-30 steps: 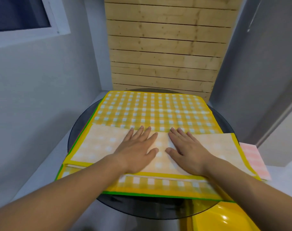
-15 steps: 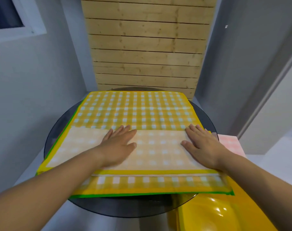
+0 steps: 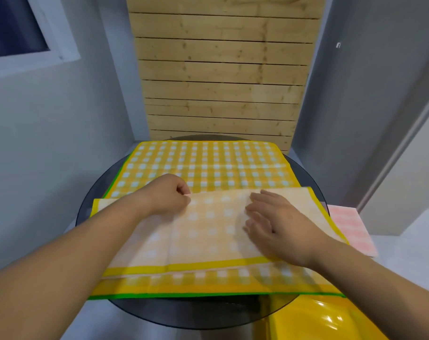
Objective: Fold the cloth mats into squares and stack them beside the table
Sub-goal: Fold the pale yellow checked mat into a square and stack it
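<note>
A yellow checked cloth mat (image 3: 208, 165) with a green edge covers the round dark glass table (image 3: 91, 200). Its near part is folded over, so a pale underside band (image 3: 208, 231) faces up. My left hand (image 3: 164, 195) has its fingers curled and pinches the far edge of that folded band near the middle. My right hand (image 3: 270, 222) lies on the band to the right, fingers bent and gathering the cloth at its far edge. A folded pink checked mat (image 3: 353, 229) lies on a white surface right of the table.
A glossy yellow chair seat (image 3: 314, 320) sits under the table's near right edge. A wooden slat panel (image 3: 220, 82) stands behind the table. Grey walls close in on both sides, with a window (image 3: 12, 28) at the upper left.
Both hands lay flat and smoothing the folded band before. Now the left hand has curled onto the band's far edge, and the right hand has come back toward the middle with bent fingers.
</note>
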Motion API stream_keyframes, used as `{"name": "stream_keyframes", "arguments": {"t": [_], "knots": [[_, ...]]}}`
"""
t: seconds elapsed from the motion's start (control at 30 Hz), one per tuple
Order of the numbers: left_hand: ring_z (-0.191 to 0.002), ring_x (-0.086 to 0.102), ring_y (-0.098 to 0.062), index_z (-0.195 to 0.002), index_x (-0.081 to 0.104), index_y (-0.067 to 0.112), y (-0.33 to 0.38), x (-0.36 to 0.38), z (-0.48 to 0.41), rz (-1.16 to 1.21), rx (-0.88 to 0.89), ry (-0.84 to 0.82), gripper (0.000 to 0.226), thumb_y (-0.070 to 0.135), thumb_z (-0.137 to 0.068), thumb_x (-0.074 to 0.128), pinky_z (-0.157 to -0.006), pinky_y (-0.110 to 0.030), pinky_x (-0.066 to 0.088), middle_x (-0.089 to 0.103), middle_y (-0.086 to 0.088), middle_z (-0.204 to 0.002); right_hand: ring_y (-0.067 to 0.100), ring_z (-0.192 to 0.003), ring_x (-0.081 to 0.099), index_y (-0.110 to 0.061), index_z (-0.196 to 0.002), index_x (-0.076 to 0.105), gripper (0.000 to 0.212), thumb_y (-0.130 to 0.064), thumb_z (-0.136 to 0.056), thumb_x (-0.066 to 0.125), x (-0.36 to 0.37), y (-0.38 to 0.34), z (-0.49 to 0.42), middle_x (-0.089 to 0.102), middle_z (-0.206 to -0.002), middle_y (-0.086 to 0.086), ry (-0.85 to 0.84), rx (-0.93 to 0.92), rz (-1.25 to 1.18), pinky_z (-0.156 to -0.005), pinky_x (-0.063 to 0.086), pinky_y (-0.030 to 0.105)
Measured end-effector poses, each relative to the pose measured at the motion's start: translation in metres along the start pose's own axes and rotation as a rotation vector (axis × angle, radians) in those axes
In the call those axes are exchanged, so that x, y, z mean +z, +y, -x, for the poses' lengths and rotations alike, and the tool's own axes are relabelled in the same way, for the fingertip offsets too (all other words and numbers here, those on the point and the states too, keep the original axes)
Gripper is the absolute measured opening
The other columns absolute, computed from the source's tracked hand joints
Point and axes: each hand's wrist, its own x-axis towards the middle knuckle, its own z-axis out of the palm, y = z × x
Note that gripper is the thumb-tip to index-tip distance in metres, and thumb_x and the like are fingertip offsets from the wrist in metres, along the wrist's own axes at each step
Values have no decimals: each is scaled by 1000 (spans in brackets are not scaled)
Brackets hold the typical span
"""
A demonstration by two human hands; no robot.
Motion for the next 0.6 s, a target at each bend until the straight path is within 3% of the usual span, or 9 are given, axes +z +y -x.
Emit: {"name": "stream_keyframes", "arguments": {"t": [0.1,0.2,0.27,0.33,0.4,0.5,0.53,0.6], "knots": [[-68,55,-16,-78,70,7,-4,-6,-1,126,-118,25,12,11,-90,69,-63,-24,42,61,0,-73,5,-138,29,-21,-128,61,36,-38,-100,47,-1,-10,3,50,-144,-3,-49,-25,-76,-102,8,2],[-64,51,-21,-73,62,8,-6,-7,-3,254,-254,70,19,11,-92,67,-56,-24,39,56,-6,-73,5,-134,38,-22,-128,61,37,-41,-99,48,1,-18,5,54,-140,-6,-101,-23,-109,-102,22,9],[-68,52,-22,-82,61,6,-5,0,-5,290,-332,111,15,13,-95,65,-52,-22,40,57,-7,-80,7,-120,48,-19,-119,65,33,-38,-100,48,0,-22,5,62,-128,-3,-129,-42,-137,-96,31,14],[-89,60,-27,-111,61,-1,-4,15,-5,381,-404,133,21,13,-96,65,-65,-25,49,61,-12,-102,9,-109,48,-16,-110,68,31,-37,-100,48,-3,-25,6,66,-116,1,-141,-41,-161,-91,37,19],[-101,64,-34,-124,57,-3,-4,29,-4,467,-446,94,33,10,-95,64,-83,-36,56,64,-17,-113,12,-102,51,-13,-104,68,34,-38,-100,46,-5,-24,5,67,-108,3,-156,-32,-167,-89,41,28],[-88,62,-24,-131,48,2,1,33,6,298,-364,75,40,15,-95,61,-63,-29,50,60,-8,-103,11,-103,53,-13,-106,68,36,-41,-100,45,-3,-17,6,67,-109,3,-177,-6,-159,-90,42,30],[-91,61,-23,-136,41,7,3,32,12,226,-314,81,48,20,-95,61,-64,-30,49,59,-6,-108,8,-107,52,-15,-108,67,35,-42,-100,46,-1,-14,7,67,-113,0,-177,-6,-154,-92,41,25],[-115,57,-26,-145,32,17,6,31,27,12,-170,101,64,31,-92,65,-87,-37,51,53,-5,-127,-1,-119,46,-23,-112,67,34,-45,-99,46,2,-10,10,64,-124,-8,-172,-21,-131,-94,37,16]]}}
